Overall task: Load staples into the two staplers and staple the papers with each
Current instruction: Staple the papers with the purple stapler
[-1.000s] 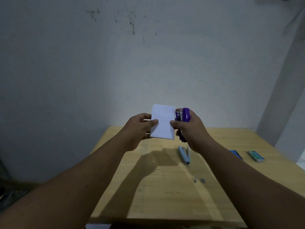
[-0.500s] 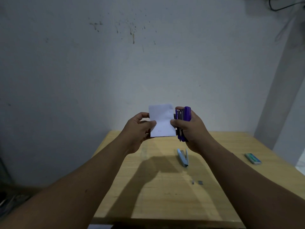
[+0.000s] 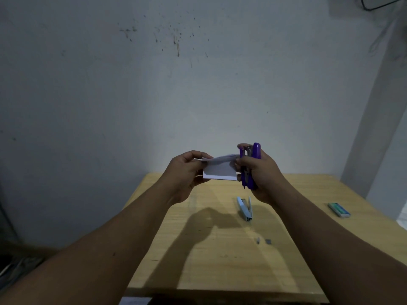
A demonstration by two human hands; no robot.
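My right hand (image 3: 262, 175) grips the purple stapler (image 3: 251, 166) standing up; my left hand (image 3: 187, 172) pinches the papers (image 3: 220, 170) just beside its mouth (almost touching).

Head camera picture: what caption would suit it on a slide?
Left hand holds papers; right hand grips purple stapler above wooden table.

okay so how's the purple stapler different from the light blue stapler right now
The purple stapler is gripped upright in the right hand, above the wooden table; the light blue stapler lies on that table, untouched. The purple one sits against the edge of the white papers held by the left hand; the blue one has no paper near it. The purple one looks darker and bulkier. Both look like small handheld staplers.
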